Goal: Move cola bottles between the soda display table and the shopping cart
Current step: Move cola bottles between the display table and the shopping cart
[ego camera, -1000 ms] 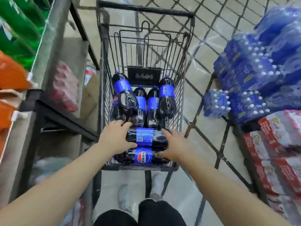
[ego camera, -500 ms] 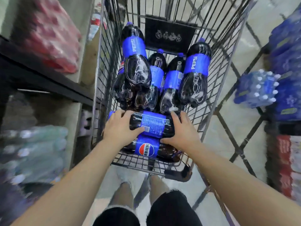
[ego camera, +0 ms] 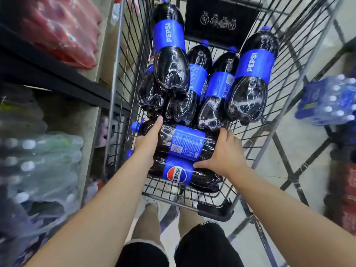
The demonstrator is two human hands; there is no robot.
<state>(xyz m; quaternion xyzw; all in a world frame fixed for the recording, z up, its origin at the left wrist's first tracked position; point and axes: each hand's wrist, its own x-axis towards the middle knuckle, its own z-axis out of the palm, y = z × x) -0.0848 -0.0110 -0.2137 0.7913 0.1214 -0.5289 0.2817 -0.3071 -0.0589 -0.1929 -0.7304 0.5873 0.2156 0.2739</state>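
Note:
Several dark cola bottles with blue labels lie in the wire shopping cart (ego camera: 273,105). Near the cart's front end, one cola bottle (ego camera: 186,140) lies crosswise on top of another cola bottle (ego camera: 177,175) with a round logo. My left hand (ego camera: 148,140) holds the upper bottle at its neck end, fingers wrapped over it. At that bottle's base end my right hand (ego camera: 225,153) grips it, thumb lying on the lower bottle's label. Further in, other cola bottles (ego camera: 169,54) are piled lengthwise, caps pointing away.
A dark metal shelf (ego camera: 57,74) stands tight along the cart's left side, with red packs (ego camera: 63,29) above and wrapped clear bottles (ego camera: 42,166) below. Blue water packs (ego camera: 327,101) and red packs (ego camera: 346,189) sit on the floor to the right. My legs are behind the cart.
The camera has come closer and lower over the cart. Both hands stay on the crosswise upper bottle, and my left hand has shifted toward its neck.

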